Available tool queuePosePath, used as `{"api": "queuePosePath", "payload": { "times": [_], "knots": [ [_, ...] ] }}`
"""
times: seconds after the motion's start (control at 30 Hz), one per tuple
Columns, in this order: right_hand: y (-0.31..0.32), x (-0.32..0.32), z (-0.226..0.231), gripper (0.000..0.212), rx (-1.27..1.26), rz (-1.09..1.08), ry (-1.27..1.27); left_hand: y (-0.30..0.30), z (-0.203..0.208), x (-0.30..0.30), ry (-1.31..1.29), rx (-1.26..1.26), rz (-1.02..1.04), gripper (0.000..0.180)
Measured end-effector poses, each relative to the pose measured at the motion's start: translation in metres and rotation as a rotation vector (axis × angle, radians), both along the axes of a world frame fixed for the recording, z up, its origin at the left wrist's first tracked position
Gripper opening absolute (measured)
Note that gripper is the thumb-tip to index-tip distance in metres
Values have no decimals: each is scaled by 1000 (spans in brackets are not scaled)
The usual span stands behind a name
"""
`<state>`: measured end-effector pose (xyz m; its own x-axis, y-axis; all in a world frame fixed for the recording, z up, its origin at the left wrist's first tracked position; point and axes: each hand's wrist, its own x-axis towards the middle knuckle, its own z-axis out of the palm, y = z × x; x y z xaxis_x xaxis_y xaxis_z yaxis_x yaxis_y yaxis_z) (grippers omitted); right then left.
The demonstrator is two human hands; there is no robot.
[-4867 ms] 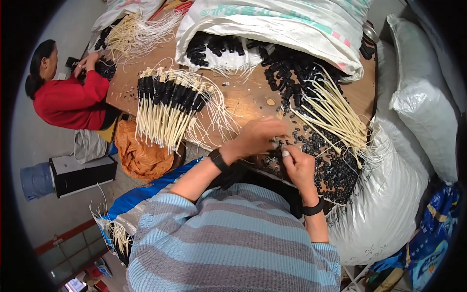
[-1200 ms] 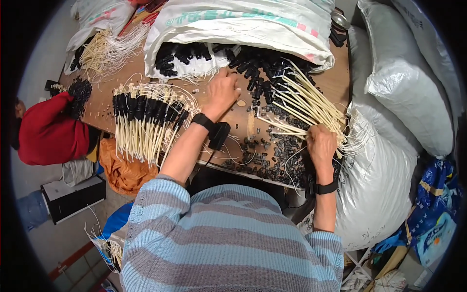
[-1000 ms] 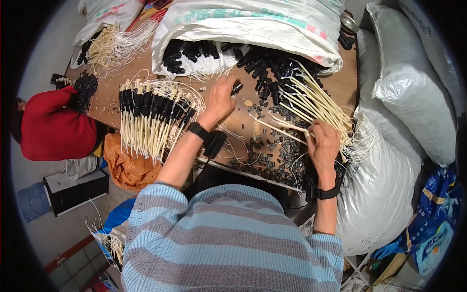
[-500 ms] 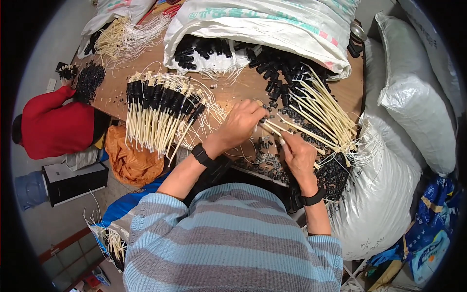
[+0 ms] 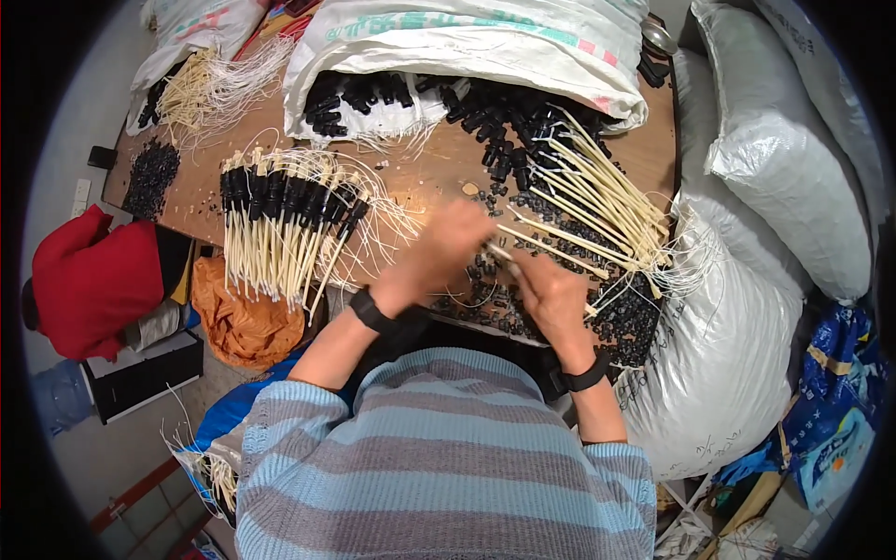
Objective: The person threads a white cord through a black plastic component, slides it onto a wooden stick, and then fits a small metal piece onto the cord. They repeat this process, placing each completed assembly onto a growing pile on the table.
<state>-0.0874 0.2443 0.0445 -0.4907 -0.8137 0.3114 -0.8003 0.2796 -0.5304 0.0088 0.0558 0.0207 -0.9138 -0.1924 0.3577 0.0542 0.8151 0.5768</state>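
Over the table's near middle, my right hand [image 5: 553,299] pinches a thin cream-coloured tube [image 5: 500,252]. Just beyond the tube's far end is my left hand [image 5: 453,245], smeared by motion. Whether its fingers grip anything is too blurred to see. To its left lies a fanned row of cream tubes with black sleeves [image 5: 280,210], white wires trailing off it. On the right rests a bundle of bare cream tubes [image 5: 607,201], a few reaching close to my right hand. Small black fittings [image 5: 630,341] are scattered under and around both hands.
A white woven sack [image 5: 448,42] lies at the back, black sleeves spilling from its mouth. Full white sacks [image 5: 737,373] crowd the table's right side. At left are a small black pile [image 5: 152,177], an orange bag [image 5: 247,313] and a person in red [image 5: 98,280].
My left hand has gone from a clear grip by the tube's end to a blur there. The view has shifted slightly. At left, the person in red has drawn an arm back from the table.
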Motion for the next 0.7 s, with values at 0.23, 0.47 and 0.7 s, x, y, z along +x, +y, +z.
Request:
{"api": "queuePosePath", "payload": {
  "times": [0.23, 0.47, 0.7],
  "knots": [
    [20, -25, 22, 25, 512, -181, 256, -3, 2, 0, 168, -308, 155, 17],
    [38, -45, 29, 48, 202, -54, -284, 36, 44, -2, 21, -96, -82, 42],
    [139, -103, 71, 43, 619, -795, 52, 8, 36, 12, -71, -111, 129, 43]
  ]
}}
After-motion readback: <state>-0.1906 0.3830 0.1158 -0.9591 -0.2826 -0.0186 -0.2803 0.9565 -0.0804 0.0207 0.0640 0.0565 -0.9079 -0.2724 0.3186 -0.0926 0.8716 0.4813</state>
